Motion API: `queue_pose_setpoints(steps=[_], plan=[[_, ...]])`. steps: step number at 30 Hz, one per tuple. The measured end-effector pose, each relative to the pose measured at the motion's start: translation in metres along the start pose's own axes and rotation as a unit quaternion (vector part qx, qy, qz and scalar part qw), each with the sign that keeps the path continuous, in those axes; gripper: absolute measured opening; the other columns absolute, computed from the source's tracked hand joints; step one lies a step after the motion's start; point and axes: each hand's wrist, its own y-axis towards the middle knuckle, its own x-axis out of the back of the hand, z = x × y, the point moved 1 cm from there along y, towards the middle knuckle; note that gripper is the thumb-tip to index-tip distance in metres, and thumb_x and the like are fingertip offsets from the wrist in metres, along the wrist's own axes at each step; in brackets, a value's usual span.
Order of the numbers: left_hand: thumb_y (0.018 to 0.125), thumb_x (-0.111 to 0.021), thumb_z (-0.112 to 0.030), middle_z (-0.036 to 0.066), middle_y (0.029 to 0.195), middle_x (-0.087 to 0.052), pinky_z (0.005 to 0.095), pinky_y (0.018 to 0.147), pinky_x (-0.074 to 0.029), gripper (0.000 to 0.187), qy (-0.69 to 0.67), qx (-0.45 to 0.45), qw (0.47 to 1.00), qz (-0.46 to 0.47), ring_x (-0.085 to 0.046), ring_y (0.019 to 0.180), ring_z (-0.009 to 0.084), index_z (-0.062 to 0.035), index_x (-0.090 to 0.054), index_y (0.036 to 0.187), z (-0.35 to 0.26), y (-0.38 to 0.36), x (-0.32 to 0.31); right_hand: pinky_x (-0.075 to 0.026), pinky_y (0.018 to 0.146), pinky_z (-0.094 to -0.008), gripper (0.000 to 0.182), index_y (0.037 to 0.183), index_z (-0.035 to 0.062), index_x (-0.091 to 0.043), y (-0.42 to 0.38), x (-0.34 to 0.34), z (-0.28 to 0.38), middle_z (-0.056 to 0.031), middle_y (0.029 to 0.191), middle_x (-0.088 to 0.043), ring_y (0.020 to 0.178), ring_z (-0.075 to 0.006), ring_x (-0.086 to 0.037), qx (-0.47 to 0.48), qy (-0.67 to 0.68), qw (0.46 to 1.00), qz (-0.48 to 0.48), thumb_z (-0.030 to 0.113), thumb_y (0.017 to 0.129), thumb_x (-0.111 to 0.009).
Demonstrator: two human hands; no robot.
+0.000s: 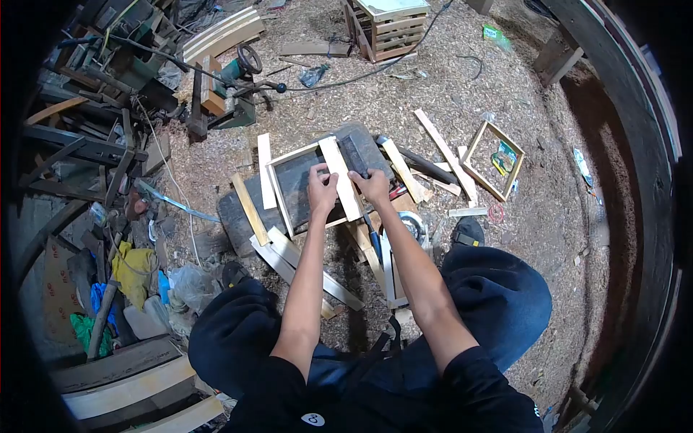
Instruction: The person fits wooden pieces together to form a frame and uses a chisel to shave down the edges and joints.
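A pale wooden slat (338,169) lies lengthwise over one side of a thin wooden frame (282,198), which rests on a dark, worn board (238,215). My left hand (322,192) grips the slat's left edge, fingers curled and thumb against the wood. On the opposite edge, my right hand (371,187) has its thumb pressed to the slat and its fingers bent beside a dark flat bar (354,154). What the right fingertips touch is partly hidden. A blue-handled tool (375,242) lies just below the right hand.
Loose slats (266,172) surround the board. A small wooden frame (485,186) with a green packet sits on the shavings at right. Up ahead stand a slatted crate (393,32) and a machine with a handwheel (250,60). Bags and scrap lie at left.
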Motion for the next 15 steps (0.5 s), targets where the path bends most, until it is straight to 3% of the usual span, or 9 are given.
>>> queue_pose_setpoints(steps=[5, 7, 9, 11, 13, 15], plan=[[0.091, -0.063, -0.013, 0.015, 0.105, -0.067, 0.0328, 0.061, -0.060, 0.039, 0.024, -0.026, 0.999, 0.012, -0.068, 0.083, 0.0202, -0.0062, -0.044, 0.124, 0.010, 0.005, 0.000, -0.051, 0.088, -0.0404, 0.069, 0.110, -0.0073, -0.066, -0.004, 0.005, -0.003, -0.0279, 0.104, -0.067, 0.101, -0.0369, -0.066, 0.011, 0.001, 1.000, 0.018, 0.049, 0.071, -0.078], [0.091, -0.063, -0.014, 0.014, 0.104, -0.067, 0.0323, 0.060, -0.059, 0.039, -0.012, 0.010, 1.000, 0.025, -0.067, 0.083, 0.0196, -0.0066, -0.044, 0.124, -0.004, -0.003, 0.001, -0.051, 0.087, -0.0409, 0.068, 0.107, -0.0081, -0.066, 0.000, -0.001, -0.011, -0.0283, 0.102, -0.067, 0.099, -0.0374, -0.066, 0.023, 0.000, 0.999, 0.030, 0.048, 0.071, -0.078], [0.091, -0.063, -0.014, 0.014, 0.104, -0.068, 0.0319, 0.060, -0.059, 0.039, 0.006, -0.001, 1.000, 0.019, -0.067, 0.083, 0.0192, -0.0066, -0.045, 0.125, -0.006, -0.003, 0.001, -0.048, 0.059, -0.0389, 0.053, 0.074, -0.0044, -0.067, 0.007, -0.013, -0.022, -0.0171, 0.064, -0.064, 0.059, -0.0223, -0.062, 0.111, 0.000, 0.991, -0.068, 0.048, 0.074, -0.078], [0.091, -0.063, -0.014, 0.014, 0.104, -0.068, 0.0315, 0.060, -0.058, 0.039, 0.024, -0.013, 1.000, 0.013, -0.067, 0.083, 0.0187, -0.0066, -0.045, 0.125, -0.005, -0.001, -0.001, -0.048, 0.059, -0.0391, 0.053, 0.074, -0.0043, -0.067, 0.009, -0.017, -0.028, -0.0176, 0.065, -0.064, 0.060, -0.0235, -0.063, 0.116, -0.010, 0.990, -0.078, 0.047, 0.074, -0.079], [0.087, -0.065, -0.011, 0.017, 0.097, -0.070, 0.0345, 0.070, -0.052, 0.035, 0.012, -0.036, 0.999, -0.024, -0.068, 0.076, 0.0210, -0.0052, -0.050, 0.118, 0.002, -0.001, -0.003, -0.048, 0.060, -0.0394, 0.052, 0.075, -0.0042, -0.067, 0.005, -0.013, -0.025, -0.0181, 0.066, -0.065, 0.061, -0.0248, -0.064, 0.119, -0.019, 0.989, -0.087, 0.047, 0.073, -0.079], [0.089, -0.064, -0.012, 0.015, 0.100, -0.069, 0.0328, 0.065, -0.055, 0.036, 0.023, -0.036, 0.999, -0.007, -0.067, 0.079, 0.0195, -0.0055, -0.048, 0.120, 0.003, 0.004, -0.001, -0.049, 0.062, -0.0400, 0.052, 0.078, -0.0044, -0.068, 0.003, -0.010, -0.022, -0.0196, 0.068, -0.066, 0.063, -0.0275, -0.065, 0.120, -0.023, 0.990, -0.069, 0.046, 0.074, -0.079]])
